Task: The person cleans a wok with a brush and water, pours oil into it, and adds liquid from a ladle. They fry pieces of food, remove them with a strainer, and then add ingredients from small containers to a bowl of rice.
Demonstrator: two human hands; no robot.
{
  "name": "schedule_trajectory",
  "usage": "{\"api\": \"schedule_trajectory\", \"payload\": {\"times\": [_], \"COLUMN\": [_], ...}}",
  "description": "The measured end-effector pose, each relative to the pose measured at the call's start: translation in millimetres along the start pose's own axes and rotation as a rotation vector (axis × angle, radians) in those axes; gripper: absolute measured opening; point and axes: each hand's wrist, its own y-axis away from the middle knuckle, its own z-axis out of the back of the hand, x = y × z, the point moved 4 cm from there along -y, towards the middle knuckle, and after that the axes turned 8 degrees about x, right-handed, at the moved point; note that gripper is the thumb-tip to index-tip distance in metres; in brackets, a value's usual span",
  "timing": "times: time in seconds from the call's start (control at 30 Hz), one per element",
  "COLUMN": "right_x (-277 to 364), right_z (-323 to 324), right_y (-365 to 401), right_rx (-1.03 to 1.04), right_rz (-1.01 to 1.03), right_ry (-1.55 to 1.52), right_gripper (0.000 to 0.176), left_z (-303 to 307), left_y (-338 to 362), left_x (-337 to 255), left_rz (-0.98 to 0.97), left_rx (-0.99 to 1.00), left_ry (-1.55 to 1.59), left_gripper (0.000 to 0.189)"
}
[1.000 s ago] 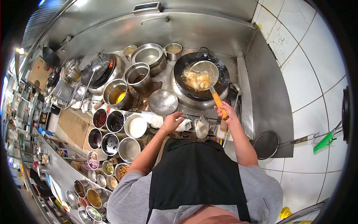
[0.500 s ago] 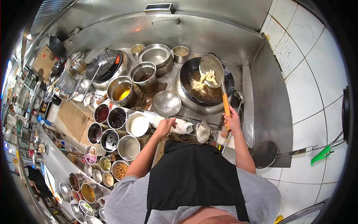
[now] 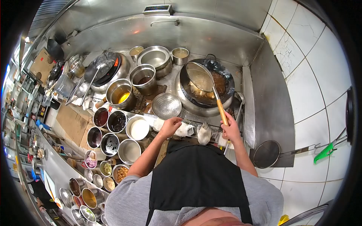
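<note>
My right hand (image 3: 230,132) is closed round the wooden handle of a wire strainer (image 3: 200,77). The strainer's round mesh is tilted over the left part of a dark wok (image 3: 225,81), which holds brown liquid. Pale food (image 3: 200,91) shows at and below the mesh's lower edge; how much lies in the wok is hidden. My left hand (image 3: 171,126) has its fingers curled near the counter's front edge, just below a perforated metal ladle (image 3: 166,106). Whether anything is between those fingers is too small to tell.
Steel pots (image 3: 145,78) stand left of the wok, one (image 3: 121,94) with yellow liquid. Several sauce and ingredient containers (image 3: 137,127) are at the lower left. A second wok (image 3: 102,67) sits farther left. Another strainer (image 3: 266,154) hangs at the right by the tiled wall (image 3: 313,101).
The strainer has moved left and tipped, and the pale food that lay in it is now mostly out of sight. My right hand has shifted slightly left and down the frame.
</note>
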Motion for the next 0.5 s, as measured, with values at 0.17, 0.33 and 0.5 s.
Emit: {"api": "schedule_trajectory", "payload": {"times": [0.17,0.33,0.5], "right_x": [-16,-17,-24], "right_z": [20,57,70], "right_y": [-19,-47,-72], "right_rx": [-0.112,-0.274,-0.354], "right_rz": [-0.033,0.038,-0.007], "right_ry": [-0.109,-0.061,0.029], "right_gripper": [0.072,0.064,0.062], "left_z": [-1,2,5], "left_y": [0,11,16], "left_x": [-4,3,10], "left_rz": [-0.011,0.019,0.076], "left_rx": [0.032,0.043,0.033], "left_ry": [-0.017,-0.011,-0.073], "left_gripper": [0.031,0.031,0.034]}}
